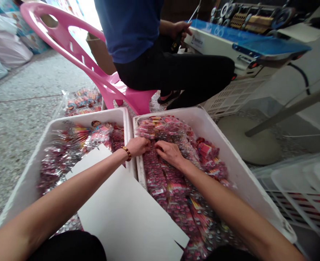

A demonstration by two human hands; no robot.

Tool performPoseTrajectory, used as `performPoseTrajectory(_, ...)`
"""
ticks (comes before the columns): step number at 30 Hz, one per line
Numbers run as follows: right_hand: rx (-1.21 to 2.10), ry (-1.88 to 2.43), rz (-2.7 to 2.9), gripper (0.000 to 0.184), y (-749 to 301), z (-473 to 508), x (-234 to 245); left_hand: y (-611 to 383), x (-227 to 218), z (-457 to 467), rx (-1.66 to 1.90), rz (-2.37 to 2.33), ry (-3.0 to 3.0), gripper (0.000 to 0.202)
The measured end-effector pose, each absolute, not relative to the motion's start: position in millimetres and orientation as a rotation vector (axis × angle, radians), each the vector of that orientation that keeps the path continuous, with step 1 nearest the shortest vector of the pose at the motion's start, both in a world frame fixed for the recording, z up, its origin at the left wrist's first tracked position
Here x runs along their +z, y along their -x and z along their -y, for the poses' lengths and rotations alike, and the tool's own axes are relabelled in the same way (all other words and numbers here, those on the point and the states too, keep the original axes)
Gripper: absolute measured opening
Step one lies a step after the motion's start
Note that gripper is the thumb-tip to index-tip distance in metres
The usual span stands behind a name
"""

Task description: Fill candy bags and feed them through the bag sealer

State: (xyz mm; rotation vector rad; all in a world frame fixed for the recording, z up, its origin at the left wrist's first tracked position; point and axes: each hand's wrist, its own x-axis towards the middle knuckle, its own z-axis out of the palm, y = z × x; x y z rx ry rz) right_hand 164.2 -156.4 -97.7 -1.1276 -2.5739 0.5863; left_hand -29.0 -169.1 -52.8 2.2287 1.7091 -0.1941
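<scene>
Rows of small pink plastic packets (162,177) fill the white bin (223,141) on the right. My left hand (138,146), wearing a beaded bracelet (126,153), reaches over that bin's left wall with its fingers closed at the packets. Close beside it, my right hand (170,153) has curled fingers pinched at the same row of packets. Exactly what sits between the fingertips of either hand is partly hidden. A white cardboard sheet (124,214) with notched edges lies under my left forearm, across both bins.
The left white bin (51,125) holds more shiny packets. Beyond the bins, a person (133,29) sits on a pink chair (81,59), holding a tool near a machine with a blue belt (268,47). A round stand base (247,139) and white baskets (293,181) are at right.
</scene>
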Motion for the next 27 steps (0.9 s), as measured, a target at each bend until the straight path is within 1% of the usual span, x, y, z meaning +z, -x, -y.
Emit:
performPoseTrajectory(5, 0.365, 1.123, 2.806, 0.033, -163, 163, -93, 29, -55, 172, -0.231, -1.707, -2.324, 0.023)
performPoseTrajectory(10, 0.298, 1.152, 2.811, 0.034, -163, 164, -96, 29, -59, 178, -0.253, -1.652, -2.438, 0.025)
performPoseTrajectory(14, 0.336, 1.182, 2.778, 0.031, -164, 163, -97, 27, -59, 182, -0.265, -1.623, -2.509, 0.023)
performPoseTrajectory(23, 0.593, 1.139, 2.673, 0.022, -164, 155, -94, 28, -62, 184, -0.281, -1.583, -2.570, 0.025)
performPoseTrajectory(27, 0.569, 1.153, 2.734, 0.022, -163, 152, -91, 28, -60, 182, -0.299, -1.608, -2.543, 0.028)
